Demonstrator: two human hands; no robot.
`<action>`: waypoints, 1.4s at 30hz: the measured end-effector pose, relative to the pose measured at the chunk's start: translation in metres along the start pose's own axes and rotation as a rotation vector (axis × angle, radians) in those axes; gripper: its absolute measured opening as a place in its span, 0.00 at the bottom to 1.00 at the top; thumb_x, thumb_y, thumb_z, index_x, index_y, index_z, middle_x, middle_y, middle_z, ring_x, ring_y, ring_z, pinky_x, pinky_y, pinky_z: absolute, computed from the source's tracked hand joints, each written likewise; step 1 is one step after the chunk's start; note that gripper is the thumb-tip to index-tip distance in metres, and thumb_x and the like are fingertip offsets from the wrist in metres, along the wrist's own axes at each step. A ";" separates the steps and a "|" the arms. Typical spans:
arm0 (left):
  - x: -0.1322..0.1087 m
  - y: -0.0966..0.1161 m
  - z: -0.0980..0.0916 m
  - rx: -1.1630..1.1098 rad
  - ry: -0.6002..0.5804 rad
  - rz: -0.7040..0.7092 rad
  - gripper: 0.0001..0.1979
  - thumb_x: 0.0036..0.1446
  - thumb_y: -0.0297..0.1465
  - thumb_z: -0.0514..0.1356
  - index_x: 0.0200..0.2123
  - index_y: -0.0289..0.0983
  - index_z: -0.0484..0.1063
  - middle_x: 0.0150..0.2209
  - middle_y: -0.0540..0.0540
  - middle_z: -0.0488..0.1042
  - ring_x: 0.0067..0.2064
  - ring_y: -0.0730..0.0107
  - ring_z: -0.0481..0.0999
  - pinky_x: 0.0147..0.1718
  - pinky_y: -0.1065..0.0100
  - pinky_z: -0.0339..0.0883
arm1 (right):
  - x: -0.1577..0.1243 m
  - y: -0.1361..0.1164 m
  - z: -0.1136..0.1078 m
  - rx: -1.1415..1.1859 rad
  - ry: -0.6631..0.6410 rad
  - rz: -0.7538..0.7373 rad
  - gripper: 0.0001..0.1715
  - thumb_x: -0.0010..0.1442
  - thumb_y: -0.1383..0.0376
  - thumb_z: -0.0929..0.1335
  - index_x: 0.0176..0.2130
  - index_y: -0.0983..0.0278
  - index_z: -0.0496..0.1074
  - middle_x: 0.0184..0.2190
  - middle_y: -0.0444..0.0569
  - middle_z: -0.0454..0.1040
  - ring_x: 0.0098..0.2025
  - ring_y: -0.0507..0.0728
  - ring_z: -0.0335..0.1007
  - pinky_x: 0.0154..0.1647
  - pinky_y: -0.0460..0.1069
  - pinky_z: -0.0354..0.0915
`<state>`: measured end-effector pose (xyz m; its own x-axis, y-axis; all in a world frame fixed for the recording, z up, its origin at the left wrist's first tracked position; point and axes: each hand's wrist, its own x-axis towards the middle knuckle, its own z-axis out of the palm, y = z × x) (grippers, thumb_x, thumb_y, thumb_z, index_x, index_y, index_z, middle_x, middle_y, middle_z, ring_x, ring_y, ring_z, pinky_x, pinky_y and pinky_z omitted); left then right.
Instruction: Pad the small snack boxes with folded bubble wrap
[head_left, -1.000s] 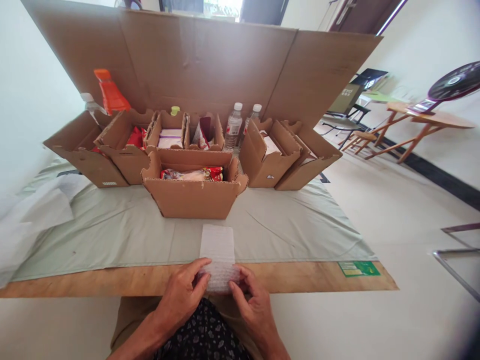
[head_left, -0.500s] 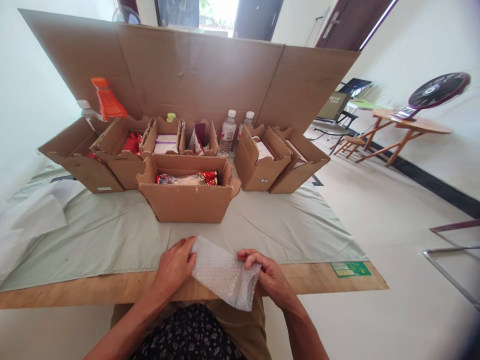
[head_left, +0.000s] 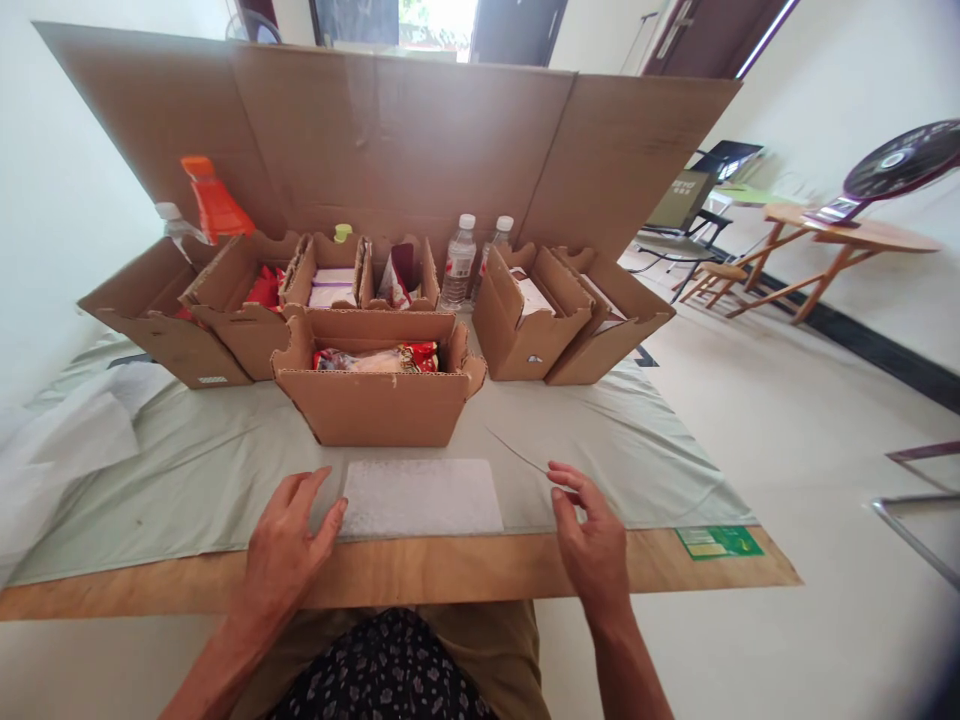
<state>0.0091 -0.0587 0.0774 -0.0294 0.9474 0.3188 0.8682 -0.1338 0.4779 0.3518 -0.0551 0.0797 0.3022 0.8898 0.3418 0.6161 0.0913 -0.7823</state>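
Note:
A flat rectangle of bubble wrap (head_left: 424, 497) lies on the pale green cloth near the table's front edge. To its left is my left hand (head_left: 291, 535), fingers apart, with the thumb close to the sheet's edge; I cannot tell whether it touches. My right hand (head_left: 589, 530) hovers to the right of the sheet, apart from it, with fingers loosely bent and nothing between them. Just behind the bubble wrap stands a cardboard box (head_left: 375, 410) holding a red and clear food packet (head_left: 375, 357).
Several cardboard boxes (head_left: 517, 330) stand in a row behind. Water bottles (head_left: 458, 265) and an orange bottle (head_left: 214, 200) rise among them, before a tall cardboard panel (head_left: 405, 150). Crumpled white sheeting (head_left: 82, 430) lies at left; a green card (head_left: 720, 542) sits at the front right.
Both hands have let go of the bubble wrap and moved apart. The sheet, tilted and partly over the edge before, now lies flat and square on the cloth.

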 end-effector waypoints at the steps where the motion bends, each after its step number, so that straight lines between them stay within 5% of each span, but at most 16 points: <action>1: -0.003 0.006 0.006 -0.011 0.013 0.072 0.19 0.66 0.39 0.53 0.55 0.36 0.70 0.51 0.37 0.74 0.50 0.55 0.77 0.47 0.56 0.75 | -0.009 -0.011 0.010 -0.028 -0.011 -0.084 0.14 0.66 0.63 0.63 0.46 0.61 0.76 0.53 0.58 0.77 0.55 0.64 0.73 0.55 0.61 0.69; 5: -0.010 0.027 0.044 0.022 -0.101 0.366 0.22 0.64 0.26 0.50 0.60 0.35 0.68 0.63 0.35 0.69 0.65 0.52 0.67 0.61 0.49 0.65 | -0.039 -0.055 0.080 -0.097 -0.372 -0.411 0.30 0.62 0.73 0.62 0.61 0.59 0.70 0.62 0.53 0.71 0.65 0.63 0.64 0.63 0.63 0.63; 8: -0.014 0.022 0.064 0.106 -0.210 0.466 0.25 0.63 0.25 0.50 0.63 0.33 0.66 0.65 0.35 0.68 0.67 0.51 0.64 0.63 0.47 0.61 | -0.048 -0.053 0.108 -0.239 -0.490 -0.440 0.32 0.62 0.72 0.64 0.64 0.64 0.66 0.65 0.57 0.68 0.66 0.65 0.62 0.63 0.64 0.63; 10: -0.018 0.011 0.067 0.144 -0.234 0.481 0.26 0.65 0.30 0.52 0.65 0.36 0.64 0.68 0.37 0.64 0.69 0.51 0.60 0.65 0.46 0.56 | -0.049 -0.030 0.096 -0.331 -0.463 -0.414 0.30 0.64 0.67 0.65 0.64 0.63 0.66 0.66 0.57 0.66 0.67 0.67 0.61 0.64 0.65 0.60; 13: -0.022 -0.003 0.063 0.151 -0.229 0.475 0.28 0.66 0.35 0.54 0.68 0.40 0.60 0.70 0.40 0.59 0.71 0.52 0.56 0.67 0.46 0.52 | -0.048 0.012 0.050 -0.457 -0.316 -0.341 0.26 0.67 0.60 0.64 0.63 0.60 0.68 0.65 0.56 0.67 0.67 0.68 0.61 0.63 0.66 0.59; 17: -0.021 -0.002 0.055 0.102 -0.195 0.485 0.24 0.64 0.32 0.56 0.63 0.36 0.67 0.67 0.37 0.65 0.69 0.50 0.60 0.65 0.46 0.57 | -0.039 0.035 0.011 -0.543 -0.129 -0.267 0.22 0.69 0.58 0.61 0.55 0.62 0.74 0.58 0.58 0.75 0.62 0.68 0.66 0.57 0.65 0.63; 23: -0.026 0.011 0.031 0.061 -0.084 0.409 0.18 0.62 0.26 0.56 0.55 0.37 0.72 0.59 0.37 0.73 0.64 0.48 0.66 0.62 0.43 0.62 | -0.017 0.008 0.058 -0.485 -0.166 -0.250 0.22 0.65 0.56 0.65 0.52 0.67 0.74 0.58 0.65 0.73 0.62 0.72 0.64 0.57 0.67 0.60; 26: -0.034 0.004 0.022 0.069 -0.066 0.362 0.17 0.62 0.28 0.56 0.54 0.38 0.72 0.58 0.37 0.73 0.61 0.48 0.69 0.59 0.43 0.64 | -0.011 -0.002 0.073 -0.332 -0.198 -0.175 0.12 0.63 0.60 0.66 0.42 0.64 0.74 0.57 0.63 0.73 0.62 0.70 0.65 0.59 0.66 0.59; 30: -0.034 -0.014 0.017 0.143 -0.032 0.155 0.17 0.65 0.36 0.55 0.53 0.37 0.71 0.48 0.38 0.77 0.48 0.52 0.76 0.48 0.52 0.71 | -0.025 -0.014 0.063 -0.188 -0.264 -0.133 0.08 0.62 0.62 0.64 0.37 0.61 0.72 0.39 0.52 0.80 0.43 0.61 0.76 0.46 0.55 0.68; 33: -0.024 -0.016 0.017 0.250 -0.071 0.072 0.15 0.63 0.39 0.56 0.47 0.37 0.75 0.38 0.41 0.78 0.41 0.53 0.76 0.43 0.54 0.70 | -0.045 -0.024 0.050 -0.093 -0.293 -0.027 0.11 0.64 0.60 0.65 0.44 0.61 0.73 0.32 0.45 0.78 0.30 0.56 0.73 0.33 0.49 0.68; 37: -0.012 -0.003 0.018 0.252 -0.166 0.077 0.08 0.59 0.31 0.56 0.30 0.39 0.75 0.32 0.44 0.77 0.38 0.55 0.75 0.38 0.59 0.66 | -0.070 -0.032 0.037 0.029 -0.251 0.060 0.29 0.62 0.59 0.67 0.61 0.62 0.67 0.50 0.52 0.77 0.46 0.59 0.76 0.43 0.50 0.71; 42: 0.005 0.010 0.011 0.155 -0.152 0.140 0.09 0.60 0.27 0.53 0.32 0.38 0.74 0.32 0.44 0.78 0.37 0.58 0.77 0.39 0.59 0.66 | -0.100 -0.038 0.019 0.147 -0.324 0.180 0.42 0.66 0.59 0.66 0.72 0.62 0.50 0.29 0.43 0.77 0.26 0.54 0.73 0.27 0.47 0.71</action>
<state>0.0232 -0.0520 0.0744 0.1612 0.9571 0.2407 0.9245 -0.2318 0.3026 0.2843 -0.1395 0.0658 0.1362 0.9902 0.0293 0.4565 -0.0365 -0.8890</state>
